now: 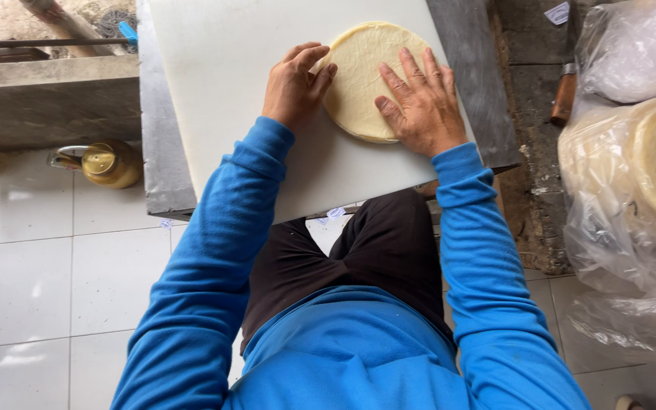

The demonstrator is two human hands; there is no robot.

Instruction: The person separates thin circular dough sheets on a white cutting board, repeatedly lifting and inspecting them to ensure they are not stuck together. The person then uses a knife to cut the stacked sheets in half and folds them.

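Head view is looking straight down on a person in blue sleeves who is leaning over a white board (222, 83) lying on a metal bench (162, 163). A pale, flat round of dough (362, 76) is sitting on the far right part of that board, close to its right edge. The left hand (295, 85) is resting at the round's left rim, fingers curled together with the tips touching the edge, not gripping anything. The right hand (421, 106) is lying flat on the near right part of the round, fingers spread apart and pressing down, palm over the rim.

As I judge it, the round is already flattened and fairly even, so the shaping is looking well along; whether more pressing or trimming is left, I cannot tell. The disc is lying flat, face up, and being nearly circular it is showing no clear long axis, only a slight stretch away from the person.

Off to the right, clear plastic bags (632, 197) are holding more pale rounds. A brass-coloured pot (108, 163) is standing on the tiled floor (24, 281) to the left.
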